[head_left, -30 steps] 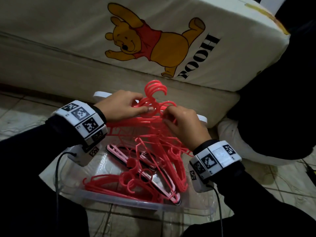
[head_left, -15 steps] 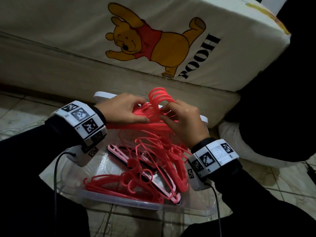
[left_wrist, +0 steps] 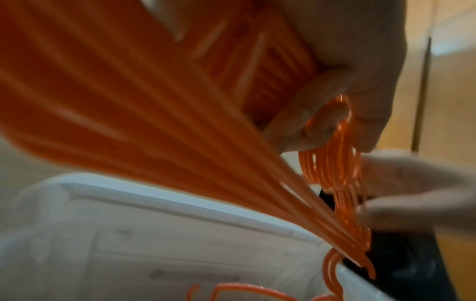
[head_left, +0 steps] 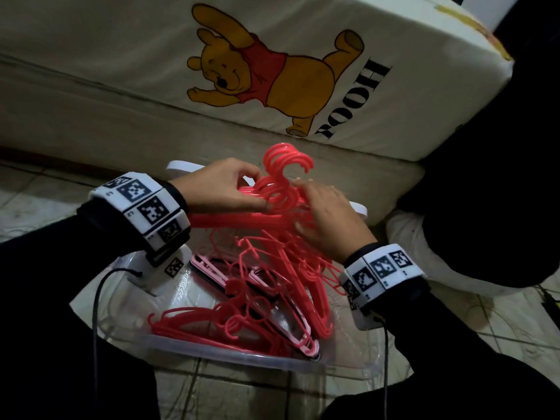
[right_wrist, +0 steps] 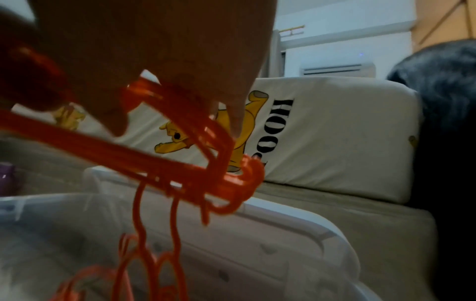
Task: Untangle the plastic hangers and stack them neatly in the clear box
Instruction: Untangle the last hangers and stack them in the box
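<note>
A bundle of red plastic hangers (head_left: 272, 218) hangs over the clear box (head_left: 242, 356), its hooks (head_left: 285, 165) stacked together and pointing up. My left hand (head_left: 260, 190) grips the bundle at the necks from the left, fingers curled round the hangers (left_wrist: 128, 101). From the right, my right hand (head_left: 300, 207) pinches the same bundle between fingers and thumb. In the right wrist view, several hangers (right_wrist: 180, 163) dangle under that hand (right_wrist: 177, 126). More loose red hangers (head_left: 236, 316) lie tangled in the box.
Pale pink hangers (head_left: 209, 265) lie on the box floor under the red ones. A cream cushion with a yellow bear print (head_left: 272, 77) stands just behind the box, on a beige mattress (head_left: 91, 116). A dark garment (head_left: 485, 207) sits at the right. Tiled floor surrounds the box.
The hooks have drawn together into one upright stack. My right hand has shifted up and over the hanger necks. My left hand has kept its hold in the same place.
</note>
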Action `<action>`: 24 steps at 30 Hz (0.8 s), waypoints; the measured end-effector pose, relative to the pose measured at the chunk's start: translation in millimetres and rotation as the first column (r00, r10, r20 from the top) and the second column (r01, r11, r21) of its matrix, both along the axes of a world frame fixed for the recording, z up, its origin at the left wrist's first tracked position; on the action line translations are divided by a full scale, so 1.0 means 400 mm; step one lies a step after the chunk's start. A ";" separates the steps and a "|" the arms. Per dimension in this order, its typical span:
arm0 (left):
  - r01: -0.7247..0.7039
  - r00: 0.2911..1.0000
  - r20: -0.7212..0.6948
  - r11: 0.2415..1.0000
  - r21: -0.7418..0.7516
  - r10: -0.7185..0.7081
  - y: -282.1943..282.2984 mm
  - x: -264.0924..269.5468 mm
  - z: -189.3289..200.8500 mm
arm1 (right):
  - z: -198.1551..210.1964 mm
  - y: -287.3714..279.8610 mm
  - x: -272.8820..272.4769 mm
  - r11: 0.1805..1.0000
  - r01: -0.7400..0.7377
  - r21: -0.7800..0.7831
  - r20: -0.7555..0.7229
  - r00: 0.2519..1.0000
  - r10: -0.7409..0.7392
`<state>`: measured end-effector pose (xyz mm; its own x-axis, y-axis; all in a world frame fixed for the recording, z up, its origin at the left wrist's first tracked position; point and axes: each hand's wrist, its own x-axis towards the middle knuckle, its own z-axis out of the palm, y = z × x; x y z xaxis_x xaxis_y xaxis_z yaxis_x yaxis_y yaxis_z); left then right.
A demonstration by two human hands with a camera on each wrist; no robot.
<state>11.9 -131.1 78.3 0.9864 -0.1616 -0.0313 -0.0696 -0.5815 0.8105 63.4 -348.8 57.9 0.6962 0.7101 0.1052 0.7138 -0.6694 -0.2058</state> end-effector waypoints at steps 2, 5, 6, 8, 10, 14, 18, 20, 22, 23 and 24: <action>0.003 1.000 -0.010 1.000 -0.009 -0.003 -0.001 -0.001 0.001 | -0.007 0.012 -0.006 0.998 0.039 0.048 0.023 0.999 -0.040; 0.033 0.996 0.074 0.981 0.189 -0.048 0.006 -0.006 -0.002 | -0.027 0.026 -0.024 0.995 0.092 -0.038 0.033 0.995 -0.090; 0.021 0.989 0.132 0.943 0.332 -0.068 0.010 -0.009 -0.004 | -0.037 0.029 -0.029 0.993 0.087 -0.086 0.040 0.996 -0.083; -0.077 0.968 0.236 0.798 0.598 -0.084 0.012 -0.014 -0.013 | -0.054 0.036 -0.040 0.991 0.070 -0.117 0.027 0.997 -0.067; -0.159 0.953 0.294 0.712 0.684 -0.069 0.007 -0.013 -0.031 | -0.062 0.041 -0.042 0.995 0.046 -0.091 -0.004 0.999 -0.046; -0.202 0.942 0.333 0.710 0.675 -0.048 0.003 -0.011 -0.042 | -0.059 0.041 -0.032 0.998 0.025 -0.063 -0.083 0.996 -0.030; -0.193 0.943 0.327 0.688 0.699 -0.068 -0.001 -0.016 -0.040 | -0.052 0.037 -0.025 0.996 -0.019 -0.093 -0.133 0.991 0.007; -0.195 0.942 0.328 0.680 0.706 -0.070 -0.006 -0.018 -0.040 | -0.040 0.032 -0.016 0.994 -0.060 -0.093 -0.159 0.986 0.045; -0.197 0.940 0.334 0.689 0.697 -0.070 -0.005 -0.016 -0.037 | -0.018 0.013 0.000 0.993 -0.071 -0.094 -0.179 0.982 0.053; -0.194 0.940 0.334 0.694 0.693 -0.070 -0.001 -0.015 -0.034 | -0.004 -0.003 0.012 0.995 -0.053 -0.083 -0.190 0.981 0.037; -0.195 0.941 0.332 0.700 0.687 -0.064 0.005 -0.012 -0.031 | 0.007 -0.023 0.025 0.997 -0.021 -0.072 -0.208 0.978 0.005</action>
<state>6.9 -128.9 66.0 0.9684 -0.1536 0.1966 -0.1758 -0.9792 0.1010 73.3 -358.0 60.9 0.6880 0.7197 -0.0929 0.6696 -0.6790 -0.3010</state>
